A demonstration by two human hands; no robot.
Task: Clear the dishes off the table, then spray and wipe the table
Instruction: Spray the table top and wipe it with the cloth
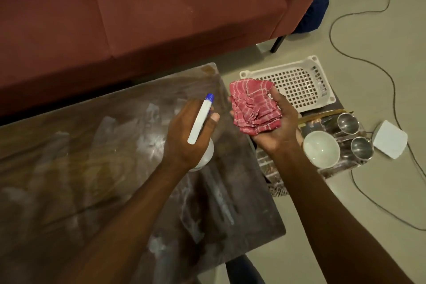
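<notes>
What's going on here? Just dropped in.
A person's left hand grips a spray bottle over the table, and the right hand holds a bunched red checked cloth. The visible tabletop has no dishes and shows whitish streaks. A white bowl and two steel cups sit on a tray beside the table, near a white basket. The task looks to be at the spray-and-wipe stage.

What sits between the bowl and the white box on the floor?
In the head view, a steel cup stands between the bowl and the box.
</notes>
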